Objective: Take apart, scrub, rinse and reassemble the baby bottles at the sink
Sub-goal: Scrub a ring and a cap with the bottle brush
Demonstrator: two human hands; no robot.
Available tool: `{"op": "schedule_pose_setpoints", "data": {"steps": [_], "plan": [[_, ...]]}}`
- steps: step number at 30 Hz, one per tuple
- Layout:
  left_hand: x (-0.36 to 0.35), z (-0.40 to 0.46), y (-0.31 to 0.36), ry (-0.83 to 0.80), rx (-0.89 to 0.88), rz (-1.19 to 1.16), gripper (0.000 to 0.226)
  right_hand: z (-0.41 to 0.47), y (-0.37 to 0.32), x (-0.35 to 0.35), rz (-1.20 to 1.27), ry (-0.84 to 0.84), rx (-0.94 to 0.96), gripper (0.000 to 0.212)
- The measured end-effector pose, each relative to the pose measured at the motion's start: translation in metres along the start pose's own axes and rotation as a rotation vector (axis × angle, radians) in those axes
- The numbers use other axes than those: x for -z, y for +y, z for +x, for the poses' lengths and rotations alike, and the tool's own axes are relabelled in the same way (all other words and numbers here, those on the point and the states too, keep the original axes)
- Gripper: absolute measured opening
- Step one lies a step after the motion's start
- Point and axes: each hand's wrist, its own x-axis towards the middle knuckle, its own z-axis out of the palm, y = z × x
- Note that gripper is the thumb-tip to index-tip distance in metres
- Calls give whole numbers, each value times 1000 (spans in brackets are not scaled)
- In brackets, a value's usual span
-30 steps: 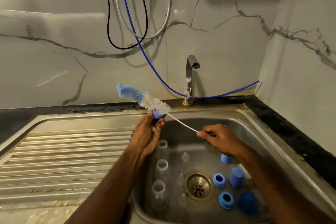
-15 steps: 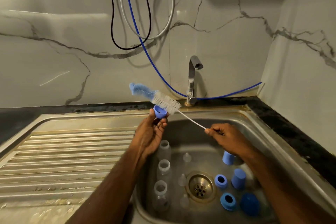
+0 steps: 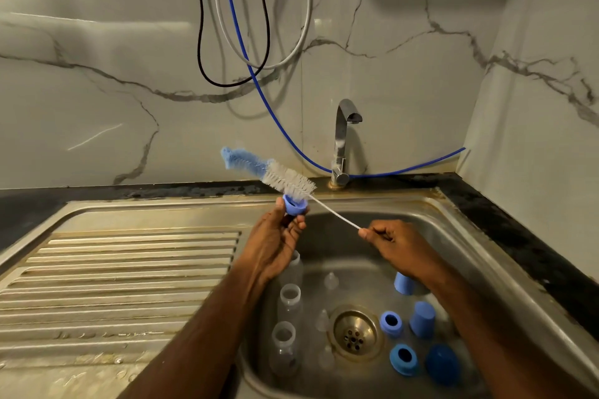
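Observation:
My left hand (image 3: 275,243) holds a small blue bottle ring (image 3: 294,204) by its fingertips above the sink's left rim. My right hand (image 3: 393,244) pinches the white wire handle of a bottle brush (image 3: 282,176), whose white bristles lie against the ring's top and whose blue sponge tip points up-left. In the sink basin (image 3: 460,256) stand three clear bottles (image 3: 289,301) along the left wall, with clear teats (image 3: 331,280) beside them. Blue rings (image 3: 391,322) and blue caps (image 3: 421,319) lie right of the drain (image 3: 355,334).
A chrome tap (image 3: 342,139) rises behind the basin, with no water running. A ridged steel draining board (image 3: 113,285) stretches to the left. Black, grey and blue hoses (image 3: 252,52) hang on the marble wall. A dark counter edge (image 3: 518,236) runs along the right.
The brush has slid to the right across the ring, drawn by my right hand. My left hand and the ring have stayed close to the same spot.

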Motion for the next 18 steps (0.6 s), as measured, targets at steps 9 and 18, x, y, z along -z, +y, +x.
{"op": "schedule_pose_setpoints", "data": {"steps": [9, 18], "plan": [[1, 0, -2, -8, 4, 27, 39, 0, 5, 3, -16, -4, -16, 36], [4, -1, 3, -13, 20, 7, 38, 1, 7, 6, -1, -23, -28, 38]]}}
